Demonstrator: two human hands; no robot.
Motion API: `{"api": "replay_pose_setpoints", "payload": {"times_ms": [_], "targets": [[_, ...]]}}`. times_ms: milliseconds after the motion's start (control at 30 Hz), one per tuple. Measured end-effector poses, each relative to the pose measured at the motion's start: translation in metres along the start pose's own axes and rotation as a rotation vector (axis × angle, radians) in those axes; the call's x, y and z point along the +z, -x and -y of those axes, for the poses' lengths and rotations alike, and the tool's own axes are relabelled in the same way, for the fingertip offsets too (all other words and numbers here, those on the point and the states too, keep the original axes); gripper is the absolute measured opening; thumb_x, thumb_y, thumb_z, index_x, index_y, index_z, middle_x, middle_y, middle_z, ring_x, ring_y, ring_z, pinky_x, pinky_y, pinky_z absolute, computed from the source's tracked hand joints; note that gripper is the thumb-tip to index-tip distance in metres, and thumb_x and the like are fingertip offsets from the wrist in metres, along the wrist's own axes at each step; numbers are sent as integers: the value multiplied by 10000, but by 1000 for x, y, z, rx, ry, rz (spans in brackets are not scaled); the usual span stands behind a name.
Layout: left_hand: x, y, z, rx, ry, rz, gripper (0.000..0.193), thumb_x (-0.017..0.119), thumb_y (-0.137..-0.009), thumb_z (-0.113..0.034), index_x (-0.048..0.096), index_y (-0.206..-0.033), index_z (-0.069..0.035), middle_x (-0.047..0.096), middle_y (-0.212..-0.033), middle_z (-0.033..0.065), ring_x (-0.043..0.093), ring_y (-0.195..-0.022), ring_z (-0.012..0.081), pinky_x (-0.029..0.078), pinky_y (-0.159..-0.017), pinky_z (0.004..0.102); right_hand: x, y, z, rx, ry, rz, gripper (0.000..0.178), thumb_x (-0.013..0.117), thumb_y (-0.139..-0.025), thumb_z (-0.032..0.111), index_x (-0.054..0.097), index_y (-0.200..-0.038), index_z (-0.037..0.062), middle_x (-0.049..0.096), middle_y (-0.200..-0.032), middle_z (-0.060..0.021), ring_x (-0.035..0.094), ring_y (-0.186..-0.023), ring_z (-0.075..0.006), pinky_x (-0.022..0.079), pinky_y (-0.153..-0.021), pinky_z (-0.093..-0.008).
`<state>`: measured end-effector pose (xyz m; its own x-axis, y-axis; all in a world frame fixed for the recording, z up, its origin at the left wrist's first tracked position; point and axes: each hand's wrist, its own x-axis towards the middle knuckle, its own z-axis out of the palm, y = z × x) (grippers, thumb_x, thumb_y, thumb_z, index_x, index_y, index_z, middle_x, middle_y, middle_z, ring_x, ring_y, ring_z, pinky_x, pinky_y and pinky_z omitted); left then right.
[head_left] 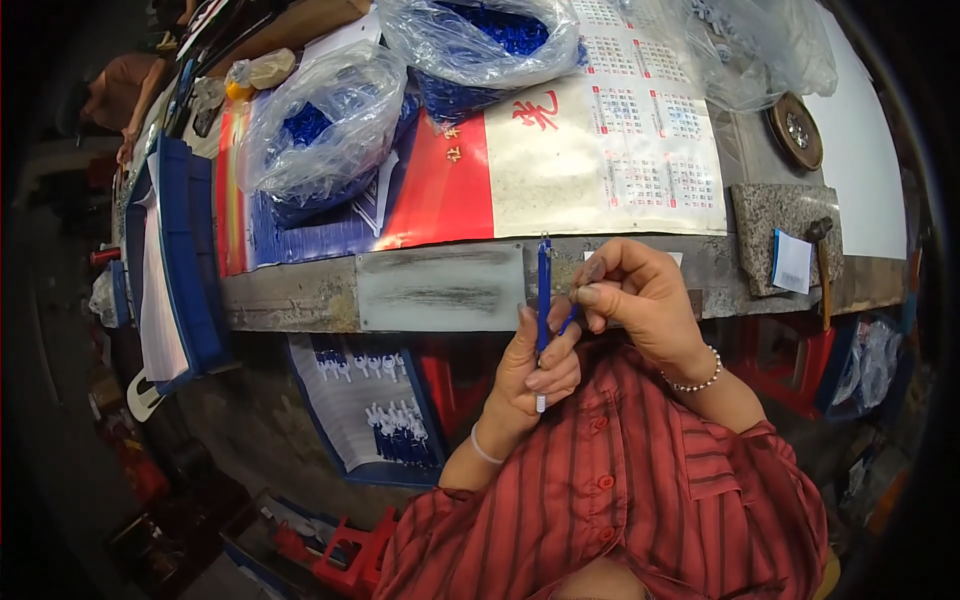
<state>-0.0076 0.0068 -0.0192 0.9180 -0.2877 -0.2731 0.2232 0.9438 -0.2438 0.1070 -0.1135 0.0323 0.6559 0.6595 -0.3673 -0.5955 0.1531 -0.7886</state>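
My left hand (530, 370) is closed around a slim blue pen-like stick (544, 285), held upright in front of my chest. Its top end is metallic and its lower end white. Close beside it, my right hand (640, 305) pinches with thumb and fingertips. A small blue piece (569, 320) shows between the two hands, slanting toward the right fingertips. Whether the right fingers grip this piece or something smaller is hidden. Both hands are at the bench's near edge, right of a scuffed pale plate (440, 288).
Clear plastic bags of blue parts (325, 130) (480, 60) stand on a calendar sheet (590, 180). A stone block (770, 225) with a hammer (823, 255) lies right; a round dish (797, 130) sits behind. A blue bin (185, 260) stands left; a tray (365, 410) of blue-and-white pieces is below.
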Motion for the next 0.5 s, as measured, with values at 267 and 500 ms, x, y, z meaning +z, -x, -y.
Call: {"api": "replay_pose_setpoints", "payload": {"times_ms": [267, 500], "targets": [[-5, 0, 5, -44, 82, 111, 519, 467, -904, -507, 436, -956, 9, 451, -533, -16, 421, -316, 9, 240, -269, 132, 5, -3, -12, -53, 96, 76, 89, 614, -849, 17, 540, -895, -1, 599, -815, -54, 576, -637, -80, 462, -557, -187], [-8, 0, 5, -78, 70, 120, 483, 460, -902, -527, 459, -896, -44, 478, -529, -10, 412, -304, 19, 229, -268, 153, 5, 0, -15, -69, 136, 91, 92, 612, -846, 1, 541, -903, -8, 596, -826, -55, 586, -664, -82, 468, -583, -187]]}}
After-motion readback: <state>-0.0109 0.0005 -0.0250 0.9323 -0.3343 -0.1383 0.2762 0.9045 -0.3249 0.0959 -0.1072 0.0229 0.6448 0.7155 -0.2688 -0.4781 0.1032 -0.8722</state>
